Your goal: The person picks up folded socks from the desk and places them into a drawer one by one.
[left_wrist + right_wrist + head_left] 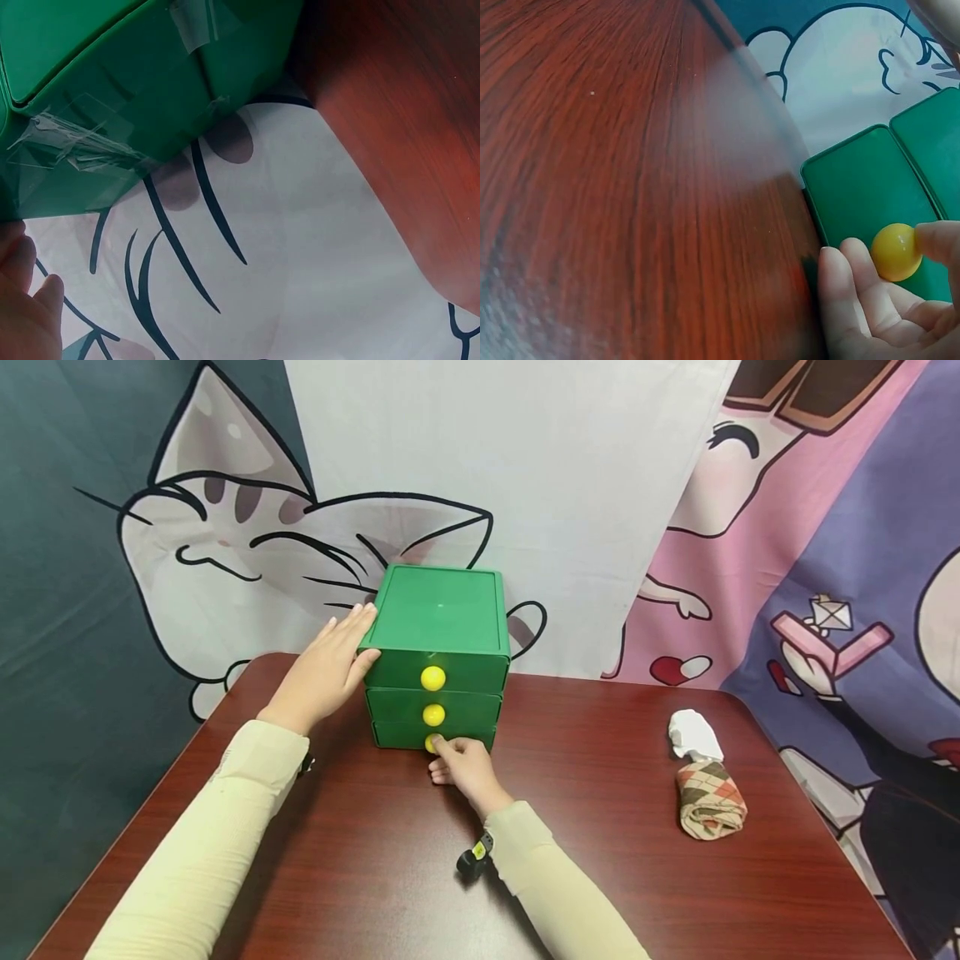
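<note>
A green three-drawer box (441, 610) stands on the table against the backdrop, its drawers closed, each with a round yellow knob. My left hand (322, 670), fingers extended, rests along the box's upper left edge. Part of that hand (30, 307) shows at the lower left of the left wrist view, beside the box's taped side (120, 120). At the lowest drawer, my right hand (467, 768) pinches the bottom knob (894, 251). The right wrist view shows the thumb against one side of it and the fingers on the other.
On the right of the dark red wooden table (585, 827) lie a crumpled white cloth (693, 735) and a rolled argyle-patterned cloth (711, 802), touching. Behind the table hangs a cartoon-printed backdrop (510, 460). The table's left edge runs beside my left forearm.
</note>
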`<state>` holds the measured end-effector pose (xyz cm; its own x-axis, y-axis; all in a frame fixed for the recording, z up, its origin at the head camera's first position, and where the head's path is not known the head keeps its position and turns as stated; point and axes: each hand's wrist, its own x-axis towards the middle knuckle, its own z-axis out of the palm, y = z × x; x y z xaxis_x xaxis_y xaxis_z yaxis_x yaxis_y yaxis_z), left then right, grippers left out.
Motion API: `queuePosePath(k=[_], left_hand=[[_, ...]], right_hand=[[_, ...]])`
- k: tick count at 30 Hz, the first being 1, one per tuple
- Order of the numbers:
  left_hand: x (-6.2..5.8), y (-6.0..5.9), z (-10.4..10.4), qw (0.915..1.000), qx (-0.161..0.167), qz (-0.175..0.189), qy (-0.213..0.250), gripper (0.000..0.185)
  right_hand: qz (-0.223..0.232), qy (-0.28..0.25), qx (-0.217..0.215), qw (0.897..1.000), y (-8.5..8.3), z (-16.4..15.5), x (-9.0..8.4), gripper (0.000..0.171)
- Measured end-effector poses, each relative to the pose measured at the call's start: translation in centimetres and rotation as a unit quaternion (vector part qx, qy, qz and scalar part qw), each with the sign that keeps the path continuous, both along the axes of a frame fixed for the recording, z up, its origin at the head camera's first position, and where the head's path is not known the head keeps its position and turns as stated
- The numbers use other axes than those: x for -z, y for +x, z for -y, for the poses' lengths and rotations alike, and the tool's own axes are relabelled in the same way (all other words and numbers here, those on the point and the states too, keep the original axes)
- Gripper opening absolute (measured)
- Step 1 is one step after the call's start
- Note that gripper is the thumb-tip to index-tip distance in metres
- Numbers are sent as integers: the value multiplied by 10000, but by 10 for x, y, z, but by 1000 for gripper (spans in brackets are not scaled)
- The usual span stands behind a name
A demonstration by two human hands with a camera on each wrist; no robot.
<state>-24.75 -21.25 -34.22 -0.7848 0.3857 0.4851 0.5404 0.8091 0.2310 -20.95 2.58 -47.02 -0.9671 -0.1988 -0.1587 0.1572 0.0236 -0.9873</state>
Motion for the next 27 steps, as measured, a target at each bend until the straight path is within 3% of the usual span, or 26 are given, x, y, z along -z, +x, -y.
queuePosePath(k=[7, 11, 20, 27], left_hand=[[0, 0, 0, 10000, -8, 36, -7, 61], [0, 0, -1, 10000, -15, 56, 1, 61], [0, -1, 0, 9999, -34, 121, 36, 61], [0, 0, 0, 9999, -15, 102, 62, 61]], right_hand=[[-25, -163, 120, 9998, 1, -2, 3, 37], [-138, 6, 1, 9999, 7, -5, 3, 37], [-380, 851, -344, 9951, 35, -14, 1, 38], [-407, 1065, -633, 9915, 58, -19, -1, 36]])
